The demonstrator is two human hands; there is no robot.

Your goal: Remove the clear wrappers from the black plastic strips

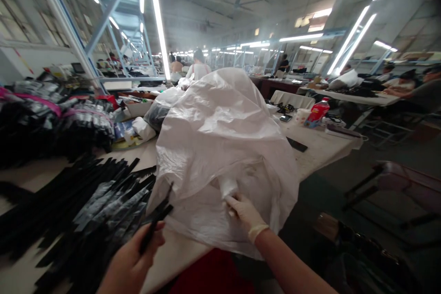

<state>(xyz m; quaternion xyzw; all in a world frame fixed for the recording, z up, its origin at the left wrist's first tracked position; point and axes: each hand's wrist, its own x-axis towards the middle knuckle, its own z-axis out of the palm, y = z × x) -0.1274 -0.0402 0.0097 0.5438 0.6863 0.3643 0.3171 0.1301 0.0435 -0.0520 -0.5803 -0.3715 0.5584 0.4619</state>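
Note:
A large white plastic bag (220,124) stands bulging on the table in front of me. My right hand (243,213), in a thin pale glove, is closed at the bag's near side. Its thumb and fingers pinch a pale, crumpled piece of plastic (228,187); whether this belongs to the bag I cannot tell. My left hand (139,250) is bare and wrapped round a narrow black strip (156,220) that points up towards the bag's lower left side. To its left lies a spread pile of black strips (103,206), some with clear plastic wrapping.
Bundles of wrapped black pieces (86,119), tied with pink bands, are heaped at the left. On the table's right side are a dark phone-like slab (296,144) and a red bottle (317,112). A stool (396,183) stands at the right; people sit at tables farther back.

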